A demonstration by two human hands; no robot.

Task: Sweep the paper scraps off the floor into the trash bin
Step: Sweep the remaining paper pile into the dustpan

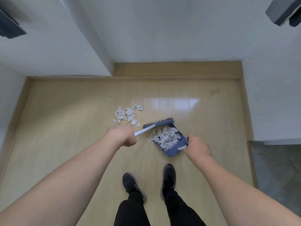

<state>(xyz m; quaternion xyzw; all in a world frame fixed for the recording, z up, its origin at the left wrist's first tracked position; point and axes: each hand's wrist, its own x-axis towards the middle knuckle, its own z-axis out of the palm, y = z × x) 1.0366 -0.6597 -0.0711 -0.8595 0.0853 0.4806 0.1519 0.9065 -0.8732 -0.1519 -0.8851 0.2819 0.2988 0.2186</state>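
While the person stands on the wooden floor (65, 111), two hands work two tools. One blue dustpan (172, 150) rests on the floor and holds one heap of paper scraps (166, 137). One broom (158, 123) lies with its head at the dustpan's far edge. One loose pile of scraps (127, 115) remains on the floor, beyond and left of the broom head. The left hand (123, 136) is curled round the white broom handle. The right hand (196, 147) grips the dustpan handle. Two black shoes (168, 180) stand near the dustpan.
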